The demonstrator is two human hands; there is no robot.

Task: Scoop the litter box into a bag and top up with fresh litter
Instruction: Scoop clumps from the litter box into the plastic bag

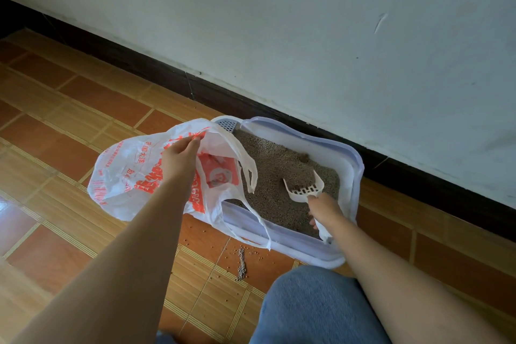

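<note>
A pale lilac litter box (350, 158) filled with brown-grey litter (273, 165) sits on the floor against the wall. My left hand (178, 155) pinches the rim of a white plastic bag with red print (125, 173), holding it open over the box's left end. My right hand (324, 208) grips the handle of a white slotted scoop (304, 187), whose blade rests in the litter near the box's middle with some litter in it. A small dark clump (304, 158) lies in the litter near the far wall of the box.
Spilled litter grains (241, 262) are scattered on the orange tiled floor in front of the box. My knee in blue jeans (312, 307) is at the bottom. A dark skirting board (195, 86) and white wall run behind the box.
</note>
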